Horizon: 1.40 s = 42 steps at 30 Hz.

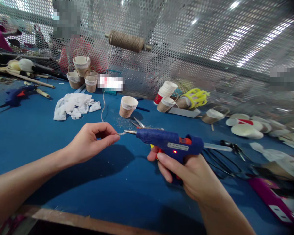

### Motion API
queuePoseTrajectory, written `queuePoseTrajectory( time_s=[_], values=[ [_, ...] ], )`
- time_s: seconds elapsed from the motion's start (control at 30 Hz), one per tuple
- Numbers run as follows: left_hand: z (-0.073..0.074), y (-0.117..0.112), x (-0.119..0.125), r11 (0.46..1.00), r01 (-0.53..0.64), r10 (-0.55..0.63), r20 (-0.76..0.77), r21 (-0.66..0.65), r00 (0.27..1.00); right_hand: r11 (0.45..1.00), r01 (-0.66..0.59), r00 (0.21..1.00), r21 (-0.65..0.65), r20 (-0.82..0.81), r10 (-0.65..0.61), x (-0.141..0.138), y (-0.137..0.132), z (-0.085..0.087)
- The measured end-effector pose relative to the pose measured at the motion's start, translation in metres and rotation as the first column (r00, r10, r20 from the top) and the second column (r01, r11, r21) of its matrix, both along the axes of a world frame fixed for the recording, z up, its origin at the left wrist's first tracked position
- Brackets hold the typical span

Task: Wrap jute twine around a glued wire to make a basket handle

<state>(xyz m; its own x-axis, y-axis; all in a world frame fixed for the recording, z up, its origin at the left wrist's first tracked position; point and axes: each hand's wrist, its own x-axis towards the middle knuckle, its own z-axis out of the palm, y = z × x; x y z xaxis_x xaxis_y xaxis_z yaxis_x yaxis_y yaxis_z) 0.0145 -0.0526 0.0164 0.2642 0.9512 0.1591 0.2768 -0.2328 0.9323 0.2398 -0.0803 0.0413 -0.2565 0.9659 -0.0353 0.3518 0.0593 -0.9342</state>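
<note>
Pinches thin strand (122, 133) in left hand (95, 142), by nozzle (130, 132) of glue gun (156, 138) clasped in right hand (188, 173). Works over blue tabletop (88, 192) before perforated screen (198, 58).

Free gap between twine (104, 103) and cup (126, 108); scissors (139, 122) (blades parted) obstruct nearer.

Smooth plastic glue gun (159, 138), shiny metal nozzle (131, 132), rough fibrous twine roll (126, 41), matt tabletop (88, 192), rough-sided cup (125, 113)
</note>
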Motion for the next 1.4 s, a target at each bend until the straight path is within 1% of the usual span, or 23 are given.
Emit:
queuePoseTrajectory(
  time_s=[0.07,0.17,0.27,0.37,0.47,0.57,0.7,0.83,0.93,1.03,1.17,1.3,1.4],
  values=[
    [-0.0008,0.0014,-0.0001,0.988,0.071,-0.052,0.132,-0.138,0.99,1.0,-0.019,0.999,-0.019,-0.031,0.018,-0.0003,0.0003,-0.0003],
    [-0.0035,0.0034,-0.0006,0.937,0.193,-0.093,0.327,-0.29,0.94,0.997,-0.045,0.995,-0.06,-0.09,0.039,-0.0009,0.0011,-0.001],
    [-0.0058,0.004,-0.0006,0.885,0.278,-0.089,0.45,-0.374,0.888,0.995,-0.047,0.984,-0.093,-0.173,0.03,-0.0025,0.0016,-0.0018],
    [-0.0061,0.0035,0.0004,0.846,0.324,-0.07,0.516,-0.422,0.854,0.991,-0.05,0.974,-0.121,-0.223,0.021,-0.0045,0.0017,-0.0023],
    [-0.0053,0.0026,0.001,0.822,0.358,-0.064,0.552,-0.443,0.831,0.988,-0.05,0.972,-0.143,-0.234,0.015,-0.0056,0.0017,-0.0025],
    [-0.0044,0.0022,0.001,0.817,0.371,-0.07,0.563,-0.442,0.824,0.988,-0.046,0.977,-0.148,-0.214,0.014,-0.0058,0.0018,-0.0026],
    [-0.0043,0.003,0.0008,0.831,0.338,-0.054,0.54,-0.442,0.84,0.988,-0.036,0.98,-0.148,-0.197,0.006,-0.0054,0.0017,-0.0024],
    [-0.0047,0.0038,0.0007,0.852,0.299,-0.046,0.508,-0.43,0.86,0.994,-0.025,0.985,-0.103,-0.173,0.007,-0.0049,0.0013,-0.0014],
    [-0.0046,0.0033,0.0005,0.865,0.282,-0.047,0.494,-0.414,0.868,0.997,-0.024,0.989,-0.079,-0.145,0.013,-0.0048,0.0009,-0.0003],
    [-0.0046,0.0032,0.0001,0.869,0.278,-0.047,0.492,-0.409,0.87,0.996,-0.03,0.993,-0.085,-0.117,0.02,-0.0049,0.0005,0.0005],
    [-0.0051,0.0044,-0.0003,0.851,0.303,-0.048,0.511,-0.429,0.858,0.995,-0.017,0.992,-0.094,-0.122,0.006,-0.0058,-0.0004,0.0007],
    [-0.0052,0.0046,0.0003,0.82,0.363,-0.051,0.576,-0.443,0.816,0.996,0.019,0.989,-0.087,-0.145,-0.031,-0.0071,-0.0012,0.0003],
    [-0.005,0.0035,0.0007,0.801,0.403,-0.059,0.613,-0.442,0.788,0.996,0.018,0.987,-0.085,-0.16,-0.031,-0.007,-0.0008,-0.0007]
  ],
)
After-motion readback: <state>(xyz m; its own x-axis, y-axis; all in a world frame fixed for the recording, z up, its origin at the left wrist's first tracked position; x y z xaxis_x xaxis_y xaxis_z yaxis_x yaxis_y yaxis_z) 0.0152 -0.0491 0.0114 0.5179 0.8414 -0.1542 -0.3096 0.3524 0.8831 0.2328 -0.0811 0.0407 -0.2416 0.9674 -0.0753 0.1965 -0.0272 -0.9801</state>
